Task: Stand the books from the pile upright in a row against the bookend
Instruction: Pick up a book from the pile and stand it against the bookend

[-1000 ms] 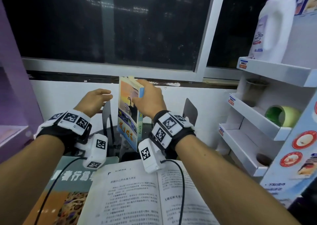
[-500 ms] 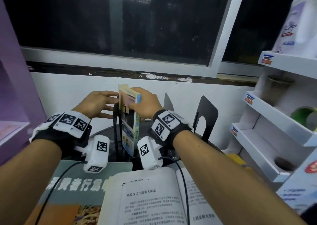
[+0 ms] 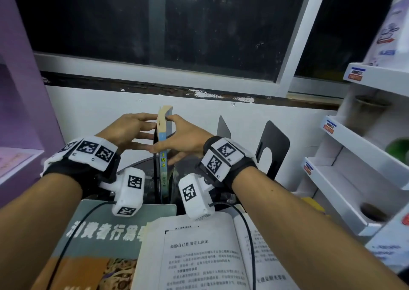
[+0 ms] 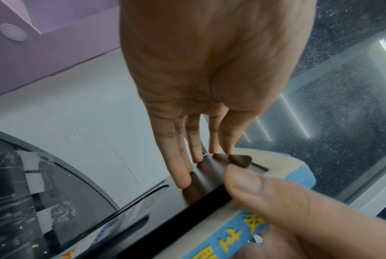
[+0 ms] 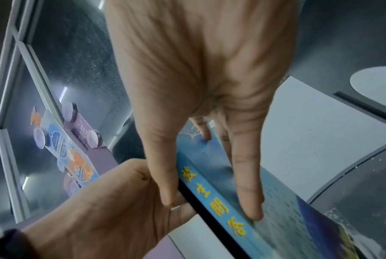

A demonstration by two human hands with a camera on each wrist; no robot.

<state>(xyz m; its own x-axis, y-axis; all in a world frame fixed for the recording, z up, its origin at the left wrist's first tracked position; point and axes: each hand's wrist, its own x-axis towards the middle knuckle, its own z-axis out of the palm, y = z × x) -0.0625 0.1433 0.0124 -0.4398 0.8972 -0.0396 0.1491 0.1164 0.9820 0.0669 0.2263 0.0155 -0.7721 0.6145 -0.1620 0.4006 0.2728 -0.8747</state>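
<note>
Since half second earlier, blue-spined book (image 3: 163, 157) had turned spine-on to head camera, upright against black bookend (image 3: 155, 163) near table's far edge. Left hand (image 3: 130, 130) lay flat, straight fingers (image 4: 183, 164) pressing bookend's outer face. Right hand (image 3: 183, 139) pressed book's cover with straight fingers (image 5: 249, 192), thumb near left edge. Spine carried yellow Chinese characters, too blurred to read. Open book (image 3: 199, 256) at near edge showed heading 鼓励自己作出重大决定. Second bookend (image 3: 273, 148) stood right.
</note>
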